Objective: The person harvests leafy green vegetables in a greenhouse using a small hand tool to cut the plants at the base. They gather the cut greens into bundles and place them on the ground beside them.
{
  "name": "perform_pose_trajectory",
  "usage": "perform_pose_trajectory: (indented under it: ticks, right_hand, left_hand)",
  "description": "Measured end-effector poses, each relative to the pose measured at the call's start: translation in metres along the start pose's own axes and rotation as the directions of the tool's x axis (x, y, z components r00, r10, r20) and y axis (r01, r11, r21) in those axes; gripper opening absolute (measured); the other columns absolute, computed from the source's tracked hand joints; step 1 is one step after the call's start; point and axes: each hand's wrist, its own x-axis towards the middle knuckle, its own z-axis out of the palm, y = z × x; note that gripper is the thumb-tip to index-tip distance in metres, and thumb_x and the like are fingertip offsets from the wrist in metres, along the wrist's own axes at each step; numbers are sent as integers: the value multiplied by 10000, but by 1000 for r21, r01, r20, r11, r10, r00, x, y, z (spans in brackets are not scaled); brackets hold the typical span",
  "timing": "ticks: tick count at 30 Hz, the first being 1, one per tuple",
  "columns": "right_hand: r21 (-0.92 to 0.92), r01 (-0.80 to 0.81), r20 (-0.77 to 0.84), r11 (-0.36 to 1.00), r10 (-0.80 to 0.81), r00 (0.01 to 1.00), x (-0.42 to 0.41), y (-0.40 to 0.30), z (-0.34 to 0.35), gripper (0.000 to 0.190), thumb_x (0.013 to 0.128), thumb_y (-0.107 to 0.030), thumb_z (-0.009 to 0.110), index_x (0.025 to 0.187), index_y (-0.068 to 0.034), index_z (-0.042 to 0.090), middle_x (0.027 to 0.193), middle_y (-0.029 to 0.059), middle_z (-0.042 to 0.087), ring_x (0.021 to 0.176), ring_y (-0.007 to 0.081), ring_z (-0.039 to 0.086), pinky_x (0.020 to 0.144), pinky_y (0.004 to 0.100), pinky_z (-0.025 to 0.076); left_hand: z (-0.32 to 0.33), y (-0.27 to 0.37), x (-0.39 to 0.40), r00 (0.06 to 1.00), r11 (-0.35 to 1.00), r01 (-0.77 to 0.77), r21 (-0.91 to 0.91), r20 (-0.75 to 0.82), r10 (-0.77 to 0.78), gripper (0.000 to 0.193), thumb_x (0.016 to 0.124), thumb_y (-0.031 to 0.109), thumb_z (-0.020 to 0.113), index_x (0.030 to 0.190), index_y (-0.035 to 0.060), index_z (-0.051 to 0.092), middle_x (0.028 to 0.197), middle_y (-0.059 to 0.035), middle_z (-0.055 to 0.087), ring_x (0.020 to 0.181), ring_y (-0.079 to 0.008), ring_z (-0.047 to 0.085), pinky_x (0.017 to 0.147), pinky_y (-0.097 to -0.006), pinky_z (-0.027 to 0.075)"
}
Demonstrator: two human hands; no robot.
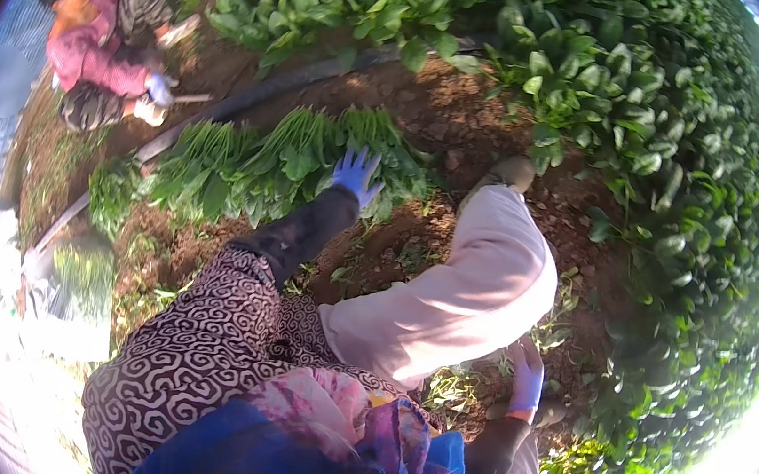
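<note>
My left hand, in a thin lavender glove, lies with fingers spread on the right end of a row of cut leafy greens that look like spinach. Their stems point away from me and their leaves toward me. Low beside my legs is my right hand, gloved the same way, just above the soil and some loose plant scraps. Its fingers point down and partly curl; whether anything is in them cannot be made out. Between the two hands is my bent leg in pale trousers.
Dense standing greens fill the right side and the top. A dark hose or pipe runs behind the cut row. At upper left a co-worker crouches, a gloved hand by a thin stick-like object. More cut greens lie at left.
</note>
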Motion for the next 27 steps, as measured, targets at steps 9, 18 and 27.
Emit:
perform_pose_trajectory:
  ticks: [9,18,27]
  right_hand:
    - [-5,36,9,999,-36,999,0,41,18,433,889,-200,636,1246,36,568,1001,92,669,858,134,620,752,259,489]
    - [-122,76,-64,990,-84,994,18,101,16,413,831,-254,703,1156,-9,634,961,118,701,811,159,656,732,295,512]
    - [-329,-11,-105,944,-25,994,16,114,20,394,795,-360,674,1055,-64,669,899,172,689,859,342,661,756,401,517]
  left_hand:
    - [1,3,-74,929,890,-323,322,-72,363,741,842,471,602,1464,162,347,1525,-144,275,1420,-375,195,1136,-528,183]
    - [-15,0,-27,875,861,-483,157,87,475,629,857,371,618,1391,107,415,1328,-117,379,1219,-287,299,997,-444,261]
    - [-45,5,24,802,839,-470,-274,266,536,515,873,283,632,1312,57,488,1106,-83,502,985,-208,429,836,-356,360]
